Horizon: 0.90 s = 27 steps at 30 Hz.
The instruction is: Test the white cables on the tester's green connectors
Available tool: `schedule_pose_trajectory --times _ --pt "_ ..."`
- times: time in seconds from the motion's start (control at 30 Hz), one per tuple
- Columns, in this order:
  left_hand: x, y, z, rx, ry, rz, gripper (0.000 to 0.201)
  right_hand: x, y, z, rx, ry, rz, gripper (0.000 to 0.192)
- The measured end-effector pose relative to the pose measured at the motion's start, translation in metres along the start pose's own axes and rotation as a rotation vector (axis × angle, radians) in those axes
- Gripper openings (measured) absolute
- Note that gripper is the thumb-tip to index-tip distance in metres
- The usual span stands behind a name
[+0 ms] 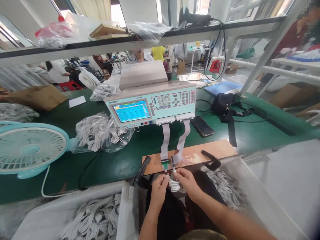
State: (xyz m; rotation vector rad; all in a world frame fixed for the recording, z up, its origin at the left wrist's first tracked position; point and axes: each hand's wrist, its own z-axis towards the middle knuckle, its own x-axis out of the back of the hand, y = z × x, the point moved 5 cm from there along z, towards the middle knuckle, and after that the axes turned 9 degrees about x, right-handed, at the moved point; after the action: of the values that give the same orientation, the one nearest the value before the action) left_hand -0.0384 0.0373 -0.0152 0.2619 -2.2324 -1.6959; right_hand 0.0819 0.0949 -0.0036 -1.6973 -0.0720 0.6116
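- Head view: left hand (158, 188) and right hand (186, 181) pinch a coiled white cable (174, 184) below the tester (150, 105) sockets.
- Cable judged light, limp; best gripped at rigid plug ends.

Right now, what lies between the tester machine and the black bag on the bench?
In the head view, a dark phone lies flat on the green bench, between the tester machine and the black bag.
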Motion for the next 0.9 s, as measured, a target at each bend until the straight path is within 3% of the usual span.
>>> schedule_pose_trajectory --times 0.13,0.27,0.7,0.9 --pt "0.002 -0.002 0.001 0.011 0.015 -0.037 0.031 -0.006 0.002 -0.002 -0.119 0.065 0.155 0.034" --pt "0.003 -0.004 0.003 0.027 0.049 -0.056 0.033 -0.007 0.002 -0.002 -0.158 0.141 0.164 0.035" --pt "-0.011 -0.011 0.0 0.046 0.207 -0.297 0.03 -0.003 0.006 0.001 -0.118 0.021 0.088 0.034" --pt "-0.012 -0.008 -0.002 0.023 0.243 -0.311 0.031 -0.002 0.008 0.001 -0.114 0.009 0.094 0.036"
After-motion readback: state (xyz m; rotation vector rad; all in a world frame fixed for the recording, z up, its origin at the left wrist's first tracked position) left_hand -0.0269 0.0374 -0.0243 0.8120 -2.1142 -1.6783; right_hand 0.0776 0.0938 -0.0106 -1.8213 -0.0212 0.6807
